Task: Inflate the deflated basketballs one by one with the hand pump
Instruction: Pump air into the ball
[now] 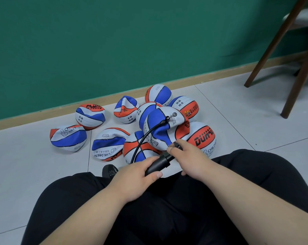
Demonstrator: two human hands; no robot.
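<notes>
Pale floor tiles [238, 106] run back to a wooden skirting board [43, 114] under a green wall [79, 41]. At the floor's far right edge stand dark chair legs [273, 50], cut off by the top and right of the head view.

Much of the tool is hidden from you. Your left hand [135, 175] is wrapped round the barrel of the black hand pump [158, 162], thumb along the near side, so the barrel's near end is lost in the palm. Your right hand [190, 156] curls over the pump's handle, and only a short black stub of it pokes out past the fingers. Between the two hands a brief, narrower stretch of the pump shows.

Where the thin black hose [142, 138] joins the pump you cannot see, because your left hand covers it. The hose arcs up and away to a needle set in the valve of a crumpled blue, white and orange basketball [160, 124]. That ball sits on top of the pile, just beyond your right fingertips; whether they touch it is unclear.

The other basketballs [89, 117] lie collapsed on the floor between your knees and the skirting edge, several half covered by the hosed one. A black shoe [109, 170] peeks out beside your left hand, and your black trousers [167, 209] fill the near edge.
</notes>
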